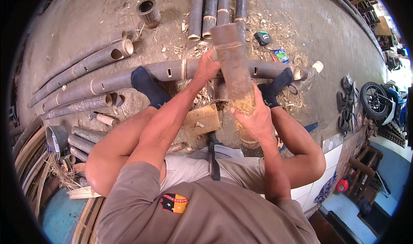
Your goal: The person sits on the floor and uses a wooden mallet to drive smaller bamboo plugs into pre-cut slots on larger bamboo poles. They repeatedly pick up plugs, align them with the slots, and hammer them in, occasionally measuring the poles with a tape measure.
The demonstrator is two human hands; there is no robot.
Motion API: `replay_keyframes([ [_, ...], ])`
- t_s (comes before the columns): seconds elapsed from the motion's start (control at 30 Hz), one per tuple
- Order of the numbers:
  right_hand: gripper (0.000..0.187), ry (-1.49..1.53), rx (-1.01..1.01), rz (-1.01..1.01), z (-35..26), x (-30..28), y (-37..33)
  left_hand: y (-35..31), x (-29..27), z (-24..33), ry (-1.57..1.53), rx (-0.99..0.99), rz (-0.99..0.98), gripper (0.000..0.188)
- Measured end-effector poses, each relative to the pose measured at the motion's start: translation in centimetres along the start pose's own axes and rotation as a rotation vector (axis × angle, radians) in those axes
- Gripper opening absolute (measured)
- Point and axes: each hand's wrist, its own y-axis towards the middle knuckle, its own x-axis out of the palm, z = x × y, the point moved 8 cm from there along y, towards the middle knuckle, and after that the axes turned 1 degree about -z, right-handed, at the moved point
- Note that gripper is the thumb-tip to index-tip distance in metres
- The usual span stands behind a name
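My right hand [257,120] is wrapped around the lower part of a thick brown bamboo piece [235,67] with a frayed yellowish end, raised and tilted in front of me. My left hand [208,66] is closed just above a long dark bamboo pole [118,80]; what it grips is mostly hidden behind the raised piece. Small rectangular slots are cut in the pole, which lies crosswise between my feet. Both feet, in dark socks, rest on or against it. A wooden block [201,119] lies on the floor between my legs.
Several bamboo poles [210,12] lie ahead, others [81,65] at left. A bamboo cup [149,14] stands far left. A tape measure [263,38] and a colourful packet [279,55] lie right of centre among shavings. Sandals [345,104] and a motorcycle wheel [373,100] are at right.
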Motion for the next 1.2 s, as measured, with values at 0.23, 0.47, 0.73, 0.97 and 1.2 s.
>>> replay_keyframes([
  [0.23,0.087,0.211,-0.008,0.219,-1.8,-5.1,-0.3,-0.2,-1.9,-1.1,-0.038,-0.158,0.109,0.041],
  [0.47,0.095,0.292,-0.123,0.27,-2.2,-6.3,0.9,0.3,-0.7,0.7,-0.17,-0.224,0.071,0.042],
  [0.73,0.095,-0.16,-0.037,0.016,-0.9,0.1,2.9,-1.2,2.3,0.3,-0.065,0.009,-0.093,0.036],
  [0.97,0.095,0.132,-0.027,0.172,-1.8,-3.6,0.9,0.6,-1.6,1.1,-0.228,-0.109,0.257,0.034],
  [1.2,0.097,0.26,-0.161,0.266,-3.3,-5.8,1.3,-0.8,1.3,0.7,-0.148,-0.113,0.158,0.043],
])
